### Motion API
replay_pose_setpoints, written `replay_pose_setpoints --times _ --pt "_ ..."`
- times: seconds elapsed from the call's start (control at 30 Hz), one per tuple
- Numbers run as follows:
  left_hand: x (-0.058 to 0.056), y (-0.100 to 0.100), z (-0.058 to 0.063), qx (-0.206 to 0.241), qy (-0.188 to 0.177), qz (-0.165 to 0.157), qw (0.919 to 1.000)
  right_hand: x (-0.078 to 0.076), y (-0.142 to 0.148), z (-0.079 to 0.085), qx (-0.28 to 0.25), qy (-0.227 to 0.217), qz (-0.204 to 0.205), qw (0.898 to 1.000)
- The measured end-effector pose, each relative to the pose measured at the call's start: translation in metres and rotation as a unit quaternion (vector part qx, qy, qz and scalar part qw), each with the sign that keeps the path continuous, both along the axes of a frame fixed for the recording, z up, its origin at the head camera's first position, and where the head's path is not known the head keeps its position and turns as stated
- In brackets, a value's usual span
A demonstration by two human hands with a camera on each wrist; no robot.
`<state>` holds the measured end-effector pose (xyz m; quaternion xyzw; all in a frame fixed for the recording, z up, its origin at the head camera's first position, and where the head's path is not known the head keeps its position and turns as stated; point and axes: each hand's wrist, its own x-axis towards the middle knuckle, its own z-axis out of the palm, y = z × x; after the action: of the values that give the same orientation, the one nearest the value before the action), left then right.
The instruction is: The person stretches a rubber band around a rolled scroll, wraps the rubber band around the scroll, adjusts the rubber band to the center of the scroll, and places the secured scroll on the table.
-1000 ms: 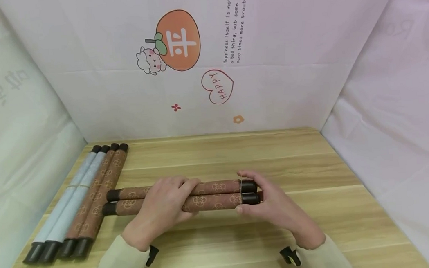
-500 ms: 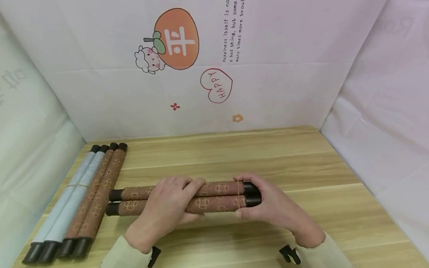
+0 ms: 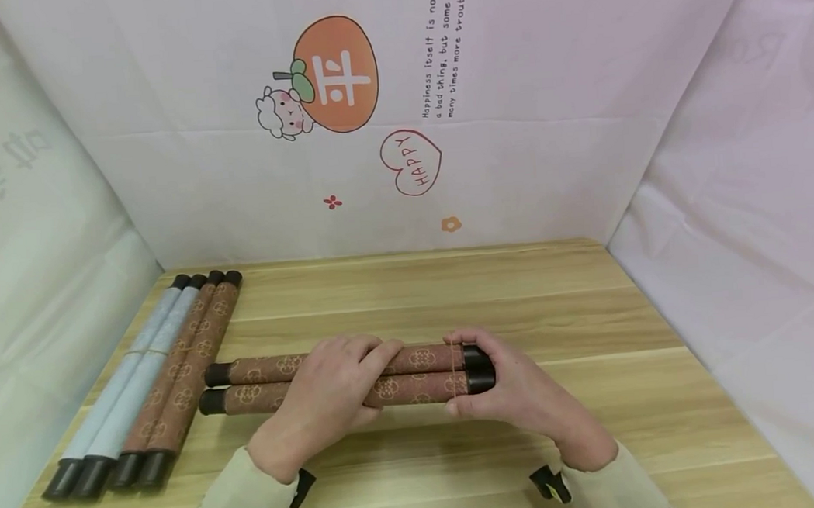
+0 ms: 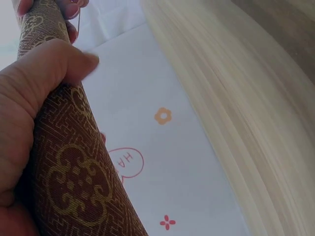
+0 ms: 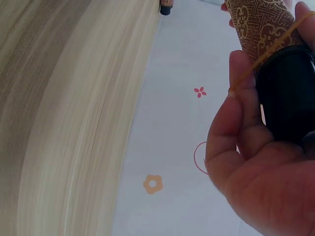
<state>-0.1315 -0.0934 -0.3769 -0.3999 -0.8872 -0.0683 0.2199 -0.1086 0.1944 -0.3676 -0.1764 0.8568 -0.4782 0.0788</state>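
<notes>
Two brown patterned scrolls (image 3: pixel 415 387) with black end caps lie side by side, held level over the table. My left hand (image 3: pixel 331 383) grips both around the middle, thumb below and fingers over the top. At their right end my right hand (image 3: pixel 513 383) pinches a thin rubber band (image 5: pixel 275 46) between thumb and fingers, and the black caps point into its palm. The band is stretched across both scrolls on the patterned cloth just inside the caps. In the left wrist view one patterned roll (image 4: pixel 78 182) passes under the left thumb.
At the table's left side lie two light blue scrolls (image 3: pixel 131 380) with a band around their middle. Right beside them lie two brown scrolls (image 3: pixel 190 368). A printed white cloth (image 3: pixel 514 177) stands along the back and sides of the wooden table (image 3: pixel 599 413).
The rubber band has moved left, off the black caps and onto the patterned part. My left hand has slid a little to the right along the scrolls.
</notes>
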Motion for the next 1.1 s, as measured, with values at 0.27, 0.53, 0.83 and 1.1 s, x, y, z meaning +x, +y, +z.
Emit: replay_pose_setpoints --times 0.27,0.53,0.83,1.1 --pt "0.002 0.004 0.001 0.015 0.010 0.003 0.9998 0.001 0.001 -0.002 0.007 0.006 -0.007 1.000" --pt "0.004 0.008 -0.001 0.030 -0.006 -0.007 0.9995 0.002 0.001 -0.003 -0.016 0.026 -0.007 1.000" --pt "0.006 0.010 0.000 0.019 -0.021 -0.001 0.9996 0.003 0.002 -0.001 -0.011 0.019 -0.010 1.000" --pt "0.006 0.011 0.000 0.009 -0.009 -0.008 0.9999 0.001 0.002 -0.005 -0.028 -0.009 -0.010 1.000"
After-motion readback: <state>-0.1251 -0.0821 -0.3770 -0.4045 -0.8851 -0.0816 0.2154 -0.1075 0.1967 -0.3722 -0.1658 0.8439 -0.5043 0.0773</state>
